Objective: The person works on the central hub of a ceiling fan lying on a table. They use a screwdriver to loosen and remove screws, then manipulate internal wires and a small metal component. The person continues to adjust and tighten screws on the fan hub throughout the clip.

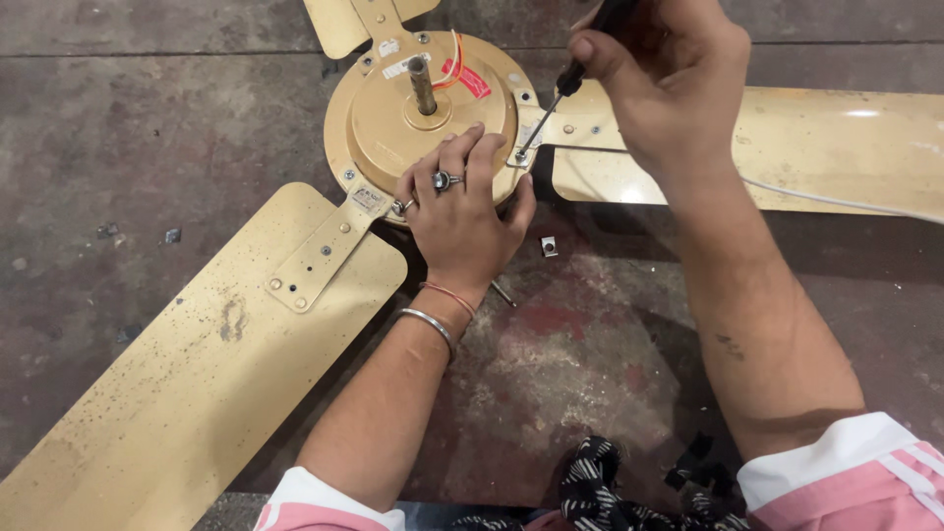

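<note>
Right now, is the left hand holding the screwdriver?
No, the left hand lies flat on the fan motor housing, while the right hand holds the screwdriver.

floor: worn grey-brown concrete floor (118, 128) — stained, scuffed, a reddish patch (551, 324) near centre. small dark stone chips (172, 235) scattered at left. light even — glare at right.

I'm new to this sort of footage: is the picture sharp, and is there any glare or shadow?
Head view: sharp around the left hand and the screwdriver in the right hand; a bright glare patch on the right blade; soft shadow on the floor under the right forearm; straight floor lines look slightly bent near the edges.
</note>
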